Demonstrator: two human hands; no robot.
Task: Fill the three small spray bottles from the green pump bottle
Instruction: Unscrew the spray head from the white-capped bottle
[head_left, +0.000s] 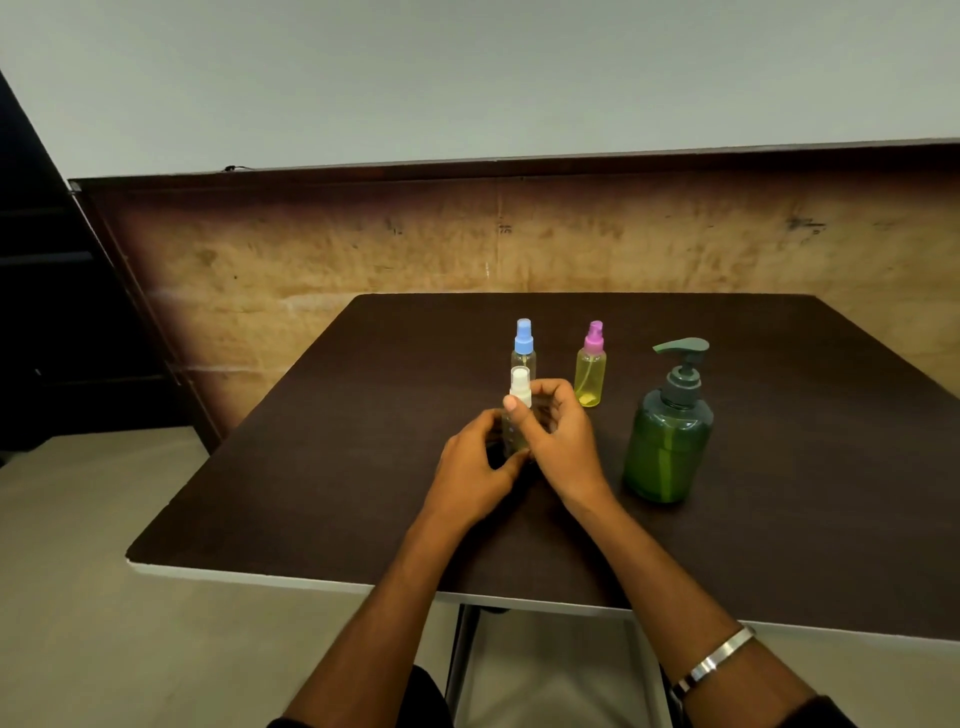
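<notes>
A small clear spray bottle with a white cap (520, 387) stands upright at the middle of the dark table (311, 467). My left hand (475, 467) grips its lower body from the left and my right hand (556, 431) curls round it from the right. Behind it stand a blue-capped spray bottle (523, 345) and a pink-capped spray bottle (590, 366) with yellow liquid inside. The green pump bottle (667, 436) with a dark pump head stands to the right, apart from my hands.
The table's near edge (363, 587) runs across the lower part of the view, with a metal leg below it. A brown wooden panel (415, 244) rises behind the table. Dark shelving stands at the far left.
</notes>
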